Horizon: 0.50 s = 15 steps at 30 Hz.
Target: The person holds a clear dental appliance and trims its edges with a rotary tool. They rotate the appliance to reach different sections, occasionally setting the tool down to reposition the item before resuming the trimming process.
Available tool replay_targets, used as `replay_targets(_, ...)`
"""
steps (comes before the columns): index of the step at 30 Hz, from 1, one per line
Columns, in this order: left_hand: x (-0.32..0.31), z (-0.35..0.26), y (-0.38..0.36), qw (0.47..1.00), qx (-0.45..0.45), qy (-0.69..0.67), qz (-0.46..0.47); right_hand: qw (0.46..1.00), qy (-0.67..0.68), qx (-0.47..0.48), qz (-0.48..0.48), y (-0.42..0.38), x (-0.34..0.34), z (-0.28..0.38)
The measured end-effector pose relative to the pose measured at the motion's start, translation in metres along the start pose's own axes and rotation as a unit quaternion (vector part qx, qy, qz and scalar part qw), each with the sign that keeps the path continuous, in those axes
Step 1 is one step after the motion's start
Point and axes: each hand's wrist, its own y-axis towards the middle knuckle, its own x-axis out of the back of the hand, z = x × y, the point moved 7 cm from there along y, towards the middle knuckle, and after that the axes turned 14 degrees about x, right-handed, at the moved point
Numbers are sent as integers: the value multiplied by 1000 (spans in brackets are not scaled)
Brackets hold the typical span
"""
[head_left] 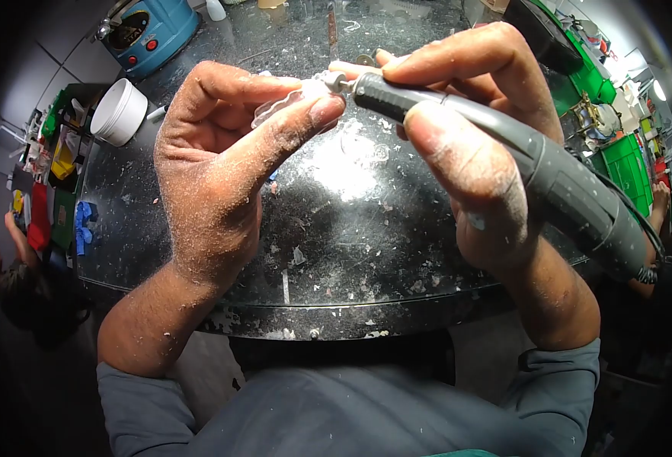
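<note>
Pinched between the thumb and fingers of my left hand point(225, 148) is a clear plastic dental aligner point(275, 108) with a scalloped edge. My right hand point(477, 129) is closed around a grey and black rotary handpiece point(496, 129), held like a pen. A small grinding bit point(339, 82) sticks out of the handpiece's nose and meets the aligner right by my left thumb tip. White dust coats both hands, thickest on the right thumb. Part of the aligner is hidden behind my left fingers.
Below my hands lies a black worktable point(351, 251) strewn with white dust and scraps. A white tub point(119, 113) and a blue machine point(149, 38) with red buttons stand at the back left. Blue scraps point(84, 227) lie at the left edge. Green bins point(627, 171) and other people are at the sides.
</note>
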Motion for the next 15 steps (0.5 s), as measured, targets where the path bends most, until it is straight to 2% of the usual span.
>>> replay_targets(11, -2, -1, 0, 1000, -14, 10, 5, 998, 52, 31, -28, 3, -6, 3)
replay_targets(13, -2, -2, 0, 1000, -21, 17, 5, 999, 29, -35, -21, 4, -8, 6)
replay_targets(15, -2, -1, 1, 1000, -8, -6, 10, 998, 28, -53, -28, 4, -5, 5)
